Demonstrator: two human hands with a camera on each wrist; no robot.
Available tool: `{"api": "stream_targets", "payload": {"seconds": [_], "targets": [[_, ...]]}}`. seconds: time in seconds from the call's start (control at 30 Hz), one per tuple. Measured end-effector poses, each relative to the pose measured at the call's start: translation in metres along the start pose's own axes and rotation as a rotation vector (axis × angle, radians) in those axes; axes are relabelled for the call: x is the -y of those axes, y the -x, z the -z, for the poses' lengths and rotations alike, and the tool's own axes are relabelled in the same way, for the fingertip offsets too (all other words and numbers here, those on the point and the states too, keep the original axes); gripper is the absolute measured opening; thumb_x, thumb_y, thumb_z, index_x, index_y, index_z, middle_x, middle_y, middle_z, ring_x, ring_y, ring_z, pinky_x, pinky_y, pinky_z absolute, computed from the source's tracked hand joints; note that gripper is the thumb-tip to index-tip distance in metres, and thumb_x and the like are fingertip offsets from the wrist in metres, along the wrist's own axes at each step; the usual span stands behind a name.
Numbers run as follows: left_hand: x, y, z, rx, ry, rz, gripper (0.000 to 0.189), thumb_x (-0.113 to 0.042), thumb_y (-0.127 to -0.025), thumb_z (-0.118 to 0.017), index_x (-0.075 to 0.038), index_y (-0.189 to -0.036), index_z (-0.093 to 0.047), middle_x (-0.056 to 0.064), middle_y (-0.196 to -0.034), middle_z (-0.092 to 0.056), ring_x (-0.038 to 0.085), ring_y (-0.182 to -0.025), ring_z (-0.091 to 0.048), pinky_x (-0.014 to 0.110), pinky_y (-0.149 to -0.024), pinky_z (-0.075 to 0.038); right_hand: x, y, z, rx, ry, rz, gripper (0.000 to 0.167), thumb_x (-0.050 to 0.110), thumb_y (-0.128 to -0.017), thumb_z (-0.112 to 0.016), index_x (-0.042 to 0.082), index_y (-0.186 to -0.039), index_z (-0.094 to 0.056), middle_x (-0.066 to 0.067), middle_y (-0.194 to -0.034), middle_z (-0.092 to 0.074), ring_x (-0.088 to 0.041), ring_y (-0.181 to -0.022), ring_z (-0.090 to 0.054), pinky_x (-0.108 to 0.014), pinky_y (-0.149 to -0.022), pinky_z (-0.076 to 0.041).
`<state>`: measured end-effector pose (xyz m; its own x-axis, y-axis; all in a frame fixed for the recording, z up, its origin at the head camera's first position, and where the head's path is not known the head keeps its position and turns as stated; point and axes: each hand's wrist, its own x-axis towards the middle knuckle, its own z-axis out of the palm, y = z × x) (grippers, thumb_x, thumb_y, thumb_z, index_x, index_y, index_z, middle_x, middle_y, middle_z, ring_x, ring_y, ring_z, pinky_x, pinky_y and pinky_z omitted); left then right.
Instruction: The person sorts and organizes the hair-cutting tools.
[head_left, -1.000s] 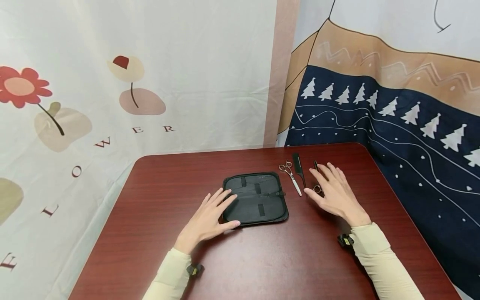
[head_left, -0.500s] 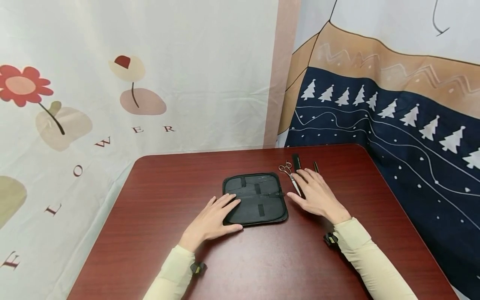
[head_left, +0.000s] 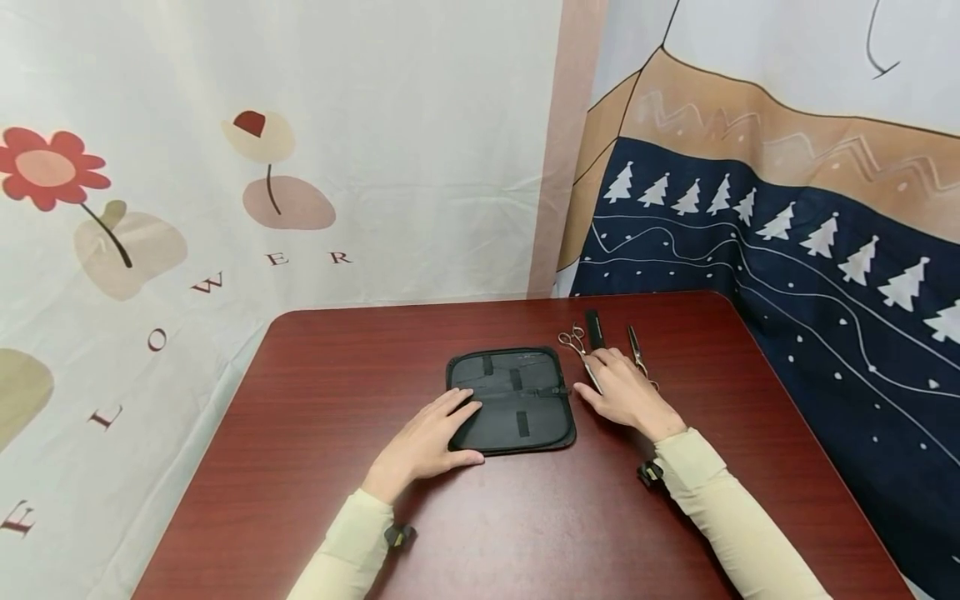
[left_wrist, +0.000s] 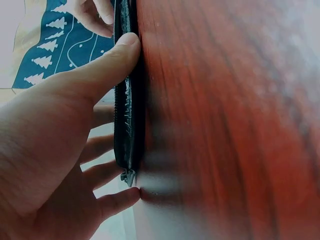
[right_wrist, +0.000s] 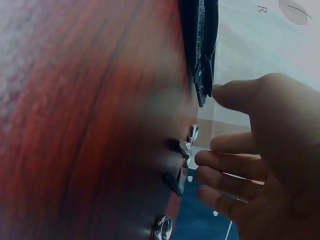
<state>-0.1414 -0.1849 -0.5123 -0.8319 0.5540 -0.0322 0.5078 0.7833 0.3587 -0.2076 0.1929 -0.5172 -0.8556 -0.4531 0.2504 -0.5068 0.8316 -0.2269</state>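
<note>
A flat black zip case [head_left: 498, 429] with strap loops on its upper face lies on the table. My left hand [head_left: 420, 450] rests at its left edge with fingers spread, and in the left wrist view the thumb lies along the zipped side. Silver scissors [head_left: 572, 338] and a black comb [head_left: 594, 327] lie right of the case. Above their near parts is my right hand [head_left: 626, 396], partly hiding them. The right wrist view shows its loosely bent fingers [right_wrist: 235, 167] apart from the tools, with the thumb near the case's corner. Another pair of scissors [head_left: 637, 348] lies further right.
The reddish-brown table [head_left: 337, 358] extends around the case and tools. A white printed cloth [head_left: 420, 150] hangs behind it, and a navy cloth with white trees [head_left: 675, 233] hangs at the right.
My right hand has moved left from the rightmost scissors to above the comb and silver scissors, uncovering the rightmost pair. The left hand has shifted slightly right on the case.
</note>
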Motion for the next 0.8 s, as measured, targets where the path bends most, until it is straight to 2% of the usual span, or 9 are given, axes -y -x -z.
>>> {"api": "stream_targets", "payload": {"seconds": [0.17,0.27,0.4,0.43,0.57,0.8], "targets": [[0.0,0.001,-0.001,-0.002,0.008,0.006,0.087,-0.05,-0.098,-0.087,-0.006,-0.165,-0.055,0.021,-0.178,-0.046,0.046,-0.169,-0.04,0.062,-0.137,-0.038,-0.006,-0.005,-0.009,-0.041,-0.02,0.016,0.038,0.021,-0.102,-0.081,-0.01,-0.125,-0.076,-0.027,-0.122,-0.074,-0.044,-0.11,-0.069,-0.059,-0.099,-0.063],[0.0,0.002,0.0,-0.005,0.02,0.01,0.086,-0.048,-0.097,-0.088,-0.006,-0.165,-0.056,0.022,-0.178,-0.046,0.046,-0.168,-0.04,0.063,-0.137,-0.038,-0.024,-0.009,-0.033,-0.052,-0.056,0.006,0.035,0.022,-0.102,-0.081,-0.007,-0.12,-0.076,-0.025,-0.117,-0.072,-0.043,-0.103,-0.067,-0.058,-0.092,-0.063],[0.0,0.002,0.0,-0.004,0.014,0.011,0.087,-0.049,-0.098,-0.088,-0.006,-0.165,-0.055,0.021,-0.178,-0.046,0.046,-0.169,-0.04,0.063,-0.136,-0.039,-0.051,-0.015,-0.066,-0.054,-0.041,0.005,0.034,0.025,-0.101,-0.083,-0.004,-0.118,-0.076,-0.021,-0.113,-0.07,-0.038,-0.097,-0.068,-0.054,-0.086,-0.064],[0.0,0.001,0.0,-0.004,0.01,0.011,0.087,-0.049,-0.098,-0.087,-0.006,-0.165,-0.055,0.021,-0.178,-0.046,0.046,-0.169,-0.04,0.063,-0.136,-0.039,-0.049,-0.014,-0.064,-0.057,-0.041,0.015,0.033,0.024,-0.102,-0.083,-0.004,-0.118,-0.076,-0.021,-0.112,-0.069,-0.038,-0.096,-0.069,-0.053,-0.087,-0.064],[0.0,0.0,-0.001,-0.002,-0.005,0.004,0.087,-0.051,-0.098,-0.087,-0.007,-0.166,-0.055,0.021,-0.178,-0.045,0.046,-0.169,-0.04,0.062,-0.136,-0.039,-0.054,-0.016,-0.071,-0.093,-0.003,0.038,0.024,0.019,-0.101,-0.083,-0.001,-0.11,-0.075,-0.017,-0.102,-0.067,-0.031,-0.084,-0.07,-0.045,-0.075,-0.064],[0.0,-0.001,0.0,-0.003,0.003,0.006,0.088,-0.051,-0.097,-0.088,-0.007,-0.166,-0.055,0.021,-0.178,-0.045,0.045,-0.169,-0.04,0.062,-0.136,-0.04,-0.052,-0.022,-0.067,-0.053,-0.061,-0.046,0.009,0.008,-0.101,-0.078,0.001,-0.1,-0.072,-0.014,-0.094,-0.064,-0.028,-0.075,-0.069,-0.041,-0.064,-0.062]]}}
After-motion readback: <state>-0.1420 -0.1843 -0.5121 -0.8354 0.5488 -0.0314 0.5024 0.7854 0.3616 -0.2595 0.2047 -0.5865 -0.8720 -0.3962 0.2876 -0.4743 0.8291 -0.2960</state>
